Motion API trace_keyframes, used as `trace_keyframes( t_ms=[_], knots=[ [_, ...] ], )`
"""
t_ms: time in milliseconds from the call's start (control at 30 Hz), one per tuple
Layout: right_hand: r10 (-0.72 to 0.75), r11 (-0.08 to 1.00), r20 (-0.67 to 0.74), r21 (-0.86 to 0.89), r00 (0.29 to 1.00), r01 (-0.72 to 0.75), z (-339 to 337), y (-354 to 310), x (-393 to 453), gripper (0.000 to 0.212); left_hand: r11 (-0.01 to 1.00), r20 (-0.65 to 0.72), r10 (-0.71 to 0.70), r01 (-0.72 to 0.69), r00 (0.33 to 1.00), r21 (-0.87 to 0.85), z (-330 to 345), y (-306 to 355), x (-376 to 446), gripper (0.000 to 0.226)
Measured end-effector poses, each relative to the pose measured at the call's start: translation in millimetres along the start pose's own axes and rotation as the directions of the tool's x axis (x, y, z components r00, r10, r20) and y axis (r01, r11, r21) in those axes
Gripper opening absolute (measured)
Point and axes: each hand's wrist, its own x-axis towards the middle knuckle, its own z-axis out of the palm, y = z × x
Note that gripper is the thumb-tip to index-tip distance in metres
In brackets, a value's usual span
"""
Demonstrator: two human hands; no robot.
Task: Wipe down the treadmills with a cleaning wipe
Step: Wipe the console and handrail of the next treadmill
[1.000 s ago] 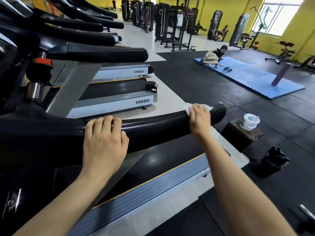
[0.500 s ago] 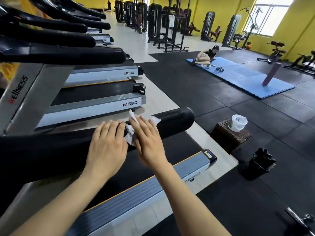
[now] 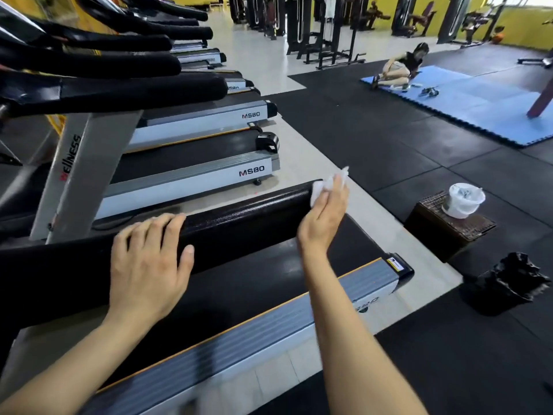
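What you can't make out from your head camera

Your right hand [image 3: 324, 214] covers most of the white wipe [image 3: 327, 187] and the tip of the black handrail [image 3: 245, 217]. Your left hand [image 3: 149, 265] hides the rail beneath its palm. The treadmill console is cut off at the left edge, and the white bag's [image 3: 462, 200] contents are too small to tell.
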Motion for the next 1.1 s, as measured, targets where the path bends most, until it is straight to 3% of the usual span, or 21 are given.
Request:
trace_keyframes(
  t_ms=[100,167,233,333,400,500,600,633,700,733,767,800,867,933,1033,1067,1100],
  knots=[
    [0.001,0.999,0.101,0.033,0.995,-0.005,19.1,-21.8,-82.6,0.053,1.000,-0.003,-0.011,0.011,1.000,0.019,2.0,-1.3,-1.6,0.055],
    [-0.126,0.992,0.191,-0.002,0.973,0.129,22.7,-28.1,-120.3,0.057,1.000,-0.017,-0.007,0.007,1.000,0.019,2.4,-0.6,-2.0,0.055],
    [-0.221,0.973,0.196,-0.017,0.955,0.229,21.4,-16.2,-114.2,0.058,1.000,-0.028,-0.003,0.003,1.000,0.010,2.3,0.1,-1.6,0.055],
    [-0.014,1.000,-0.021,-0.022,1.000,0.013,18.8,-4.6,-60.2,0.056,1.000,-0.040,0.005,-0.004,0.999,0.012,2.5,1.9,-1.1,0.055],
    [0.147,0.989,-0.104,0.011,0.984,-0.147,20.0,-0.6,-26.3,0.057,1.000,-0.028,0.001,-0.001,1.000,0.011,2.9,1.8,0.1,0.055],
    [0.170,0.985,-0.112,0.029,0.979,-0.167,23.2,-7.3,-26.0,0.058,1.000,0.001,0.003,-0.003,1.000,0.024,3.7,1.7,0.4,0.056],
    [-0.104,0.994,0.055,-0.027,0.993,0.106,32.1,-31.4,-96.8,0.059,0.999,0.014,0.015,-0.016,1.000,0.029,2.8,1.2,0.7,0.056],
    [-0.231,0.970,0.160,-0.036,0.960,0.240,34.6,-32.2,-126.2,0.062,0.999,0.017,0.029,-0.029,0.999,0.028,2.0,0.5,0.8,0.055],
    [-0.454,0.860,0.334,-0.078,0.826,0.504,31.0,-14.6,-153.1,0.068,0.997,0.030,0.069,-0.070,0.997,0.015,-0.9,-4.1,-0.3,0.056],
    [-0.535,0.790,0.368,-0.102,0.761,0.605,27.3,-5.1,-141.9,0.069,0.996,0.041,0.094,-0.095,0.995,0.002,-2.6,-7.4,-0.8,0.057],
    [-0.548,0.770,0.377,-0.120,0.747,0.626,23.0,3.2,-125.9,0.067,0.992,0.056,0.123,-0.123,0.991,-0.018,-4.7,-11.8,-1.9,0.058],
    [-0.495,0.817,0.334,-0.133,0.802,0.560,19.3,5.8,-109.8,0.065,0.987,0.073,0.156,-0.153,0.985,-0.044,-6.9,-17.3,-3.7,0.060],
    [-0.215,0.966,0.119,-0.119,0.969,0.229,16.9,0.6,-83.2,0.060,0.979,0.100,0.188,-0.179,0.977,-0.093,-12.4,-31.2,-9.6,0.061],
    [-0.099,0.991,-0.061,-0.096,0.993,0.092,23.0,-18.6,-78.4,0.059,0.987,0.094,0.145,-0.137,0.985,-0.084,-19.5,-49.9,-20.8,0.060],
    [-0.149,0.988,-0.047,-0.055,0.988,0.147,48.1,-76.3,-131.2,0.044,0.994,0.058,0.109,-0.110,0.992,-0.001,-30.3,-85.9,-37.7,0.057],
    [-0.214,0.976,0.025,0.048,0.976,0.213,53.4,-98.1,-163.7,0.038,0.991,0.054,0.133,-0.133,0.990,0.006,-32.5,-96.0,-39.7,0.057],
    [-0.400,0.915,0.128,0.009,0.908,0.402,60.4,-111.1,-199.2,0.044,0.987,0.049,0.162,-0.162,0.986,-0.002,-33.7,-102.9,-40.0,0.057]
  ],
)
